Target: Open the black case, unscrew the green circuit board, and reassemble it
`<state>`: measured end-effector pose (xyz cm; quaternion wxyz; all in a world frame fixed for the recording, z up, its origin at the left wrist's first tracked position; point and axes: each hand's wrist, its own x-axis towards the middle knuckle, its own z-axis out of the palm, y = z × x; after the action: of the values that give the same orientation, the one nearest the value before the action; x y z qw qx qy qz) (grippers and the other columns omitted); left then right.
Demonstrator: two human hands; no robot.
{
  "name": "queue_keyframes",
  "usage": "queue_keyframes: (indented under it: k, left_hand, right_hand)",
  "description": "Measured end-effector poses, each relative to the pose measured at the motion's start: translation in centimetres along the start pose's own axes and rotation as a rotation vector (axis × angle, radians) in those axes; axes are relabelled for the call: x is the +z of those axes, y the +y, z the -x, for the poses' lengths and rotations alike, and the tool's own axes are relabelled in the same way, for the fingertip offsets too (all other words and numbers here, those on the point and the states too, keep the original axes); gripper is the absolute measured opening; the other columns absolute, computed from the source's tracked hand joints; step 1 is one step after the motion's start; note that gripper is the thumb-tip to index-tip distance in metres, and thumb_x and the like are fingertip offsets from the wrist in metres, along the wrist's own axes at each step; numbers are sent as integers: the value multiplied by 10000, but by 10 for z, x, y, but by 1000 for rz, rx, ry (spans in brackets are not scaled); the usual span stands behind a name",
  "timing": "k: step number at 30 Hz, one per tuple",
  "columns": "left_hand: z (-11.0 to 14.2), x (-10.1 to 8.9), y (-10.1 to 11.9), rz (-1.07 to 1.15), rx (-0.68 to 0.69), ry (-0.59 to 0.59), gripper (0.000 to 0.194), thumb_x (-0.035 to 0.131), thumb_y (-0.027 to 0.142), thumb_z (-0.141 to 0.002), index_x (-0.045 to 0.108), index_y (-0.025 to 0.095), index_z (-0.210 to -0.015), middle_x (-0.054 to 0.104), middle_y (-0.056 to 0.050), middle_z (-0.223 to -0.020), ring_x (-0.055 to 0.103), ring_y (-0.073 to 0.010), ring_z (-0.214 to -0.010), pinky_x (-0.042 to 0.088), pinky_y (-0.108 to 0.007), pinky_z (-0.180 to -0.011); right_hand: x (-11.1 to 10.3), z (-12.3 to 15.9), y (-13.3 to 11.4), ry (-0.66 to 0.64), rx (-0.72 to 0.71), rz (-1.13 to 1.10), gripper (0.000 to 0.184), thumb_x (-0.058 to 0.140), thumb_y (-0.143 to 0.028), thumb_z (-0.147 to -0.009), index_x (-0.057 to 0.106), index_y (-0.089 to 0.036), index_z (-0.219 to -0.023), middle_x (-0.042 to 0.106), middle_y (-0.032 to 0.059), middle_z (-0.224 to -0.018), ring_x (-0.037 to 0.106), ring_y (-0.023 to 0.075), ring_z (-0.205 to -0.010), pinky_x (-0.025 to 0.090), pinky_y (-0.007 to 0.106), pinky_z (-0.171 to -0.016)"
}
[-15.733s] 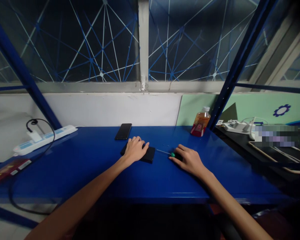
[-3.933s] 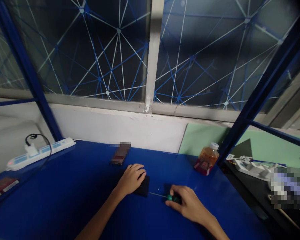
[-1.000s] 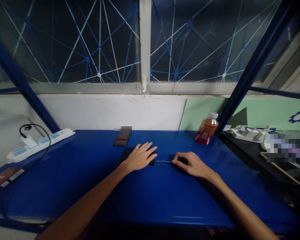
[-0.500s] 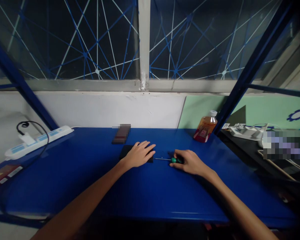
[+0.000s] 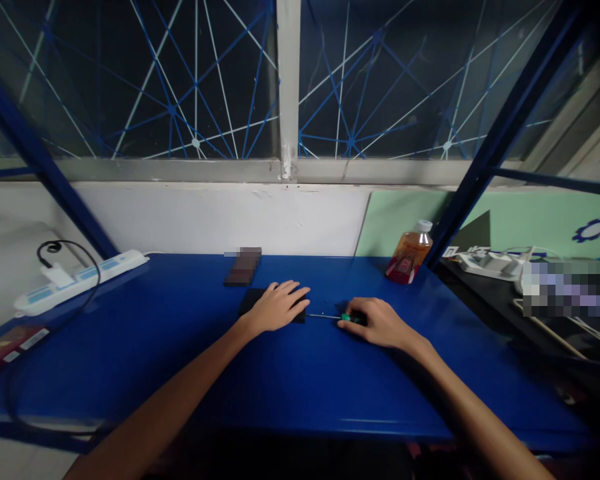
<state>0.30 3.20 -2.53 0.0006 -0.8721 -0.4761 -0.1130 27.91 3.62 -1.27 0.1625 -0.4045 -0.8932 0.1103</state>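
Note:
My left hand (image 5: 277, 306) lies flat, fingers stretched out, on a thin black slab (image 5: 249, 303) in the middle of the blue table (image 5: 290, 380). To its right my right hand (image 5: 377, 321) is curled round the green handle of a small screwdriver (image 5: 345, 317). The thin metal shaft points left, lying low over the table, and its tip ends just beside the slab's right edge. Much of the slab is hidden under my left palm.
A dark phone (image 5: 243, 266) lies behind the slab near the wall. An orange bottle (image 5: 409, 253) stands at the back right by a blue post. A white power strip (image 5: 77, 282) with a black cable sits at the left. Cluttered side shelf at right.
Over the last second my right hand shifted its hold so the green handle shows; both hands otherwise stay in place. The view has tilted slightly.

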Motion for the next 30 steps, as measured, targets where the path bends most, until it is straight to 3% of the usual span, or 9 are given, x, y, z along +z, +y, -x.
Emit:
queue_keyframes:
  k: [14,20,25,30]
  left_hand:
    - [-3,0,0,-7,-9,15,466,200,466,-1003,454,288,-1352,498,-59,-1388,408,-258,-1298,331,-446,-1001]
    - [-5,0,-2,-9,-28,-16,503,181,500,-992,450,280,-1356,489,-74,-1394,401,-277,-1298,329,-459,-996]
    - [-9,-1,-4,20,-18,-46,518,181,513,-984,474,267,-1334,503,-72,-1376,437,-273,-1262,349,-437,-980]
    - [-10,-5,-2,25,-26,-45,522,194,525,-975,507,263,-1302,535,-71,-1342,491,-270,-1205,375,-426,-955]
  right_hand:
    - [2,-4,5,25,-46,-23,398,604,-578,-787,616,-192,-693,609,6,-641,501,126,-561,288,253,-544]
    - [2,-8,4,35,2,-114,436,485,-542,-865,642,-183,-675,624,25,-700,488,124,-578,308,254,-554]
    - [4,-10,11,47,40,-146,401,656,-588,-701,608,-191,-719,627,4,-724,500,129,-606,310,242,-559]
    - [3,-15,9,16,61,-63,385,709,-549,-655,553,-214,-767,572,-41,-632,462,118,-557,281,229,-537]
